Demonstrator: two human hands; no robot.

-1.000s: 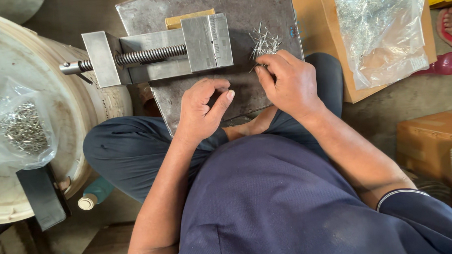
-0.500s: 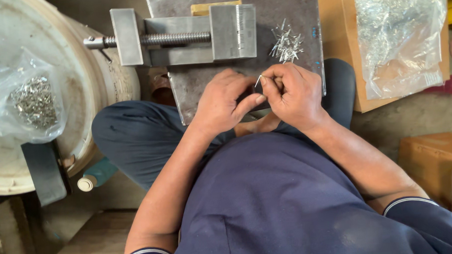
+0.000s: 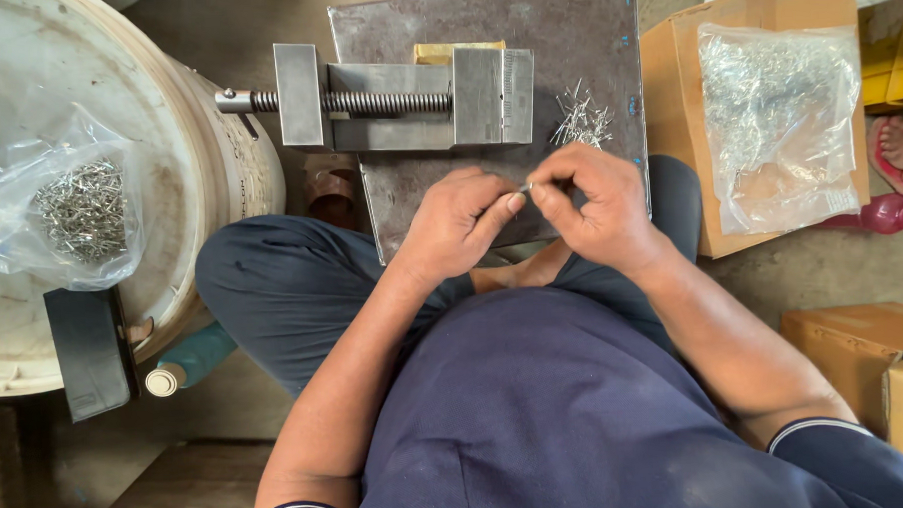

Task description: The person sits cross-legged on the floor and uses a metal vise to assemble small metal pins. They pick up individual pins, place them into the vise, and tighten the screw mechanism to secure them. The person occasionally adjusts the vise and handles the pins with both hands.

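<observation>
My left hand (image 3: 458, 222) and my right hand (image 3: 595, 207) meet over the near edge of a grey steel plate (image 3: 584, 29), fingertips pinched together on a small thin metal pin (image 3: 525, 188). Just beyond the right hand lies a loose pile of the same pins (image 3: 582, 122). A steel vise (image 3: 406, 93) with a threaded screw lies across the plate's far left, a yellowish block at its back. I sit cross-legged in dark trousers with the plate in front of my knees.
A white drum lid (image 3: 184, 173) at left carries a clear bag of metal pins (image 3: 75, 212) and a dark flat block (image 3: 90, 347). A cardboard box (image 3: 676, 96) at right holds a clear bag of shiny parts (image 3: 782, 122). More boxes (image 3: 855, 350) sit lower right.
My right hand left the pin pile and came toward me. Both hands closed together on a single pin. The camera view has shifted slightly.
</observation>
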